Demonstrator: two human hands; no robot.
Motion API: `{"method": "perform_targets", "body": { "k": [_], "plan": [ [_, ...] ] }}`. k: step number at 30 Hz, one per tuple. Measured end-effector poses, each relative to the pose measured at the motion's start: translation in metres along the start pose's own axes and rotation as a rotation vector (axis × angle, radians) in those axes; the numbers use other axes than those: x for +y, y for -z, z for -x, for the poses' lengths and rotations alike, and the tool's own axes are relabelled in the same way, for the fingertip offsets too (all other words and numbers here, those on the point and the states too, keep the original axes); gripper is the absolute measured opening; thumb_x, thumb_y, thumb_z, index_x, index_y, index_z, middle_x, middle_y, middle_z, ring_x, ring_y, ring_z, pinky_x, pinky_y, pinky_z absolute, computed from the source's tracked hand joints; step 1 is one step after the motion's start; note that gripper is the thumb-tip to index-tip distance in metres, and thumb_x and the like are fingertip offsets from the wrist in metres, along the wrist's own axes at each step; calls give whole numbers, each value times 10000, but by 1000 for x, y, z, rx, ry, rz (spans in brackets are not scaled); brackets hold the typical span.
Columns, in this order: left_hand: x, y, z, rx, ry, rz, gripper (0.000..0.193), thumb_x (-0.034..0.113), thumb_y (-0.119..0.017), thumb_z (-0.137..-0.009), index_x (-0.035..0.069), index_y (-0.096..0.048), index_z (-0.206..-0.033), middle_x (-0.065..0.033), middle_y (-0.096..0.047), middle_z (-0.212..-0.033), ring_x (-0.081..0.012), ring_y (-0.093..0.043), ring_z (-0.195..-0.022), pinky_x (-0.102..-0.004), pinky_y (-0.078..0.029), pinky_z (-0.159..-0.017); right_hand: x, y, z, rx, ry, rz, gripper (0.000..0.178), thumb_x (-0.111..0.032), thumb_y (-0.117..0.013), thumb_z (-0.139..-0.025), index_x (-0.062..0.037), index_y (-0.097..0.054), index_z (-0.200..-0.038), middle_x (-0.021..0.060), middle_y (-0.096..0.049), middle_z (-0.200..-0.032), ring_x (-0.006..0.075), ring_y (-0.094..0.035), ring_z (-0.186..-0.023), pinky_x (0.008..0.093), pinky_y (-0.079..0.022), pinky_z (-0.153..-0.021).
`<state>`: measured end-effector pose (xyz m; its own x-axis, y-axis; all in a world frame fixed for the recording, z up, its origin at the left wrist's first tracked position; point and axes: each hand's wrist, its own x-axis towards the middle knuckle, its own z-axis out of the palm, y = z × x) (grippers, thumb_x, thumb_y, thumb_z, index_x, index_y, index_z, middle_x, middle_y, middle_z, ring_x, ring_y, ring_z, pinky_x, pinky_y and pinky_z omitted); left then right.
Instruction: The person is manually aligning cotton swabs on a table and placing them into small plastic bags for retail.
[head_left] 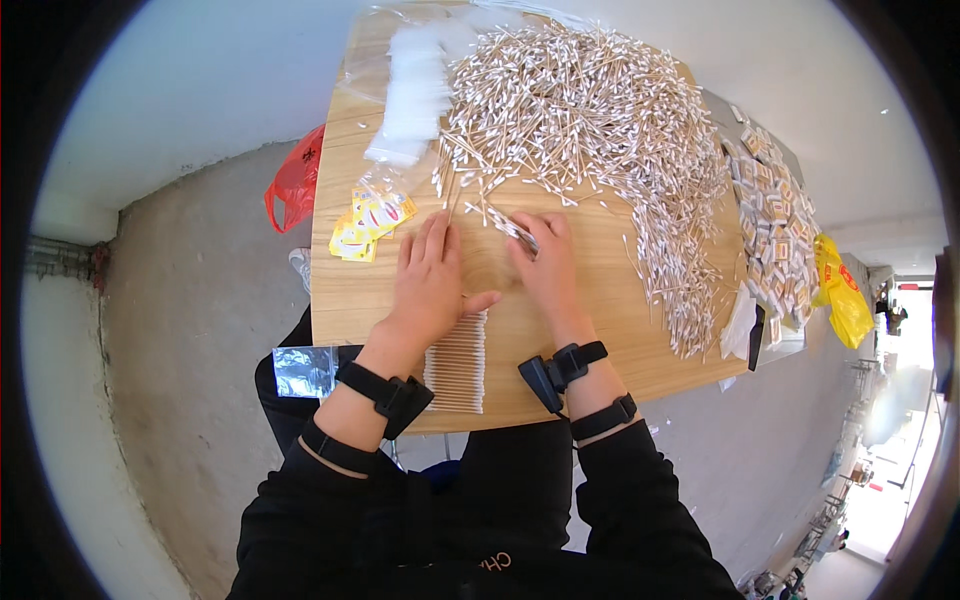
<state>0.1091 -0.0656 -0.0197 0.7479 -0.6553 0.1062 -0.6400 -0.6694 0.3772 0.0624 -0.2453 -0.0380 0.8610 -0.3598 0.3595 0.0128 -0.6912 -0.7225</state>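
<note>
A neat row of cotton swabs point(455, 375) lies side by side near the table's front edge. My left hand point(430, 275) rests flat over the far end of that row, fingers stretched forward and thumb out to the right. Slightly farther right, my right hand point(545, 258) is closed on a few cotton swabs point(508, 224), their tips sticking out past the fingers. Beyond both hands spreads a large loose heap of cotton swabs point(590, 110), with stray ones reaching down toward my left fingertips.
Clear plastic bags point(412, 90) are stacked at the far left, above yellow printed cards point(372, 222). A red bag point(298, 180) hangs by the left edge. Many small packets point(775, 215) pile up at the right, beside a yellow bag point(843, 295). A silvery-blue pouch point(305, 371) sits at the near left.
</note>
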Motion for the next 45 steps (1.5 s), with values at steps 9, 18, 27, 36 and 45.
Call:
{"method": "perform_targets", "body": {
  "k": [9,18,27,36,45],
  "plan": [
    [-11,39,27,-190,-26,11,863,510,-655,-796,-44,-370,-1392,-151,-360,-1457,-325,-353,-1339,-463,-237,-1135,0,-14,-21,161,-131,47,223,-47,-682,-790,-93,-716,-1005,88,-562,-907,260,-551,-851,347,-463,-731],
    [2,28,18,-100,-92,239,691,335,-740,-770,20,-484,-1329,-187,-381,-1426,-374,-374,-1307,-470,-297,-1095,0,-12,-12,-130,82,-65,238,-45,-648,-774,-147,-731,-972,75,-564,-936,255,-563,-890,372,-474,-756],
    [-4,6,-16,154,-40,120,623,214,-731,-781,29,-490,-1325,-197,-364,-1433,-399,-355,-1316,-480,-294,-1090,-9,-13,3,-138,98,-87,157,-121,-687,-785,-113,-710,-940,62,-555,-975,259,-548,-927,387,-434,-840],
    [-16,3,-25,-154,-264,231,435,97,-583,-867,20,-526,-1291,-131,-435,-1419,-293,-414,-1312,-454,-314,-1092,-8,-8,5,22,4,-197,308,-22,-524,-873,-32,-561,-1178,137,-478,-1157,266,-494,-1081,354,-417,-939],
    [-3,1,-24,105,-89,274,412,139,-609,-854,86,-576,-1261,-211,-461,-1327,-397,-459,-1216,-449,-362,-1045,-11,-5,5,-89,-72,-191,277,-64,-495,-921,-18,-546,-1190,183,-454,-1190,319,-511,-1086,370,-433,-908]
  ]
}}
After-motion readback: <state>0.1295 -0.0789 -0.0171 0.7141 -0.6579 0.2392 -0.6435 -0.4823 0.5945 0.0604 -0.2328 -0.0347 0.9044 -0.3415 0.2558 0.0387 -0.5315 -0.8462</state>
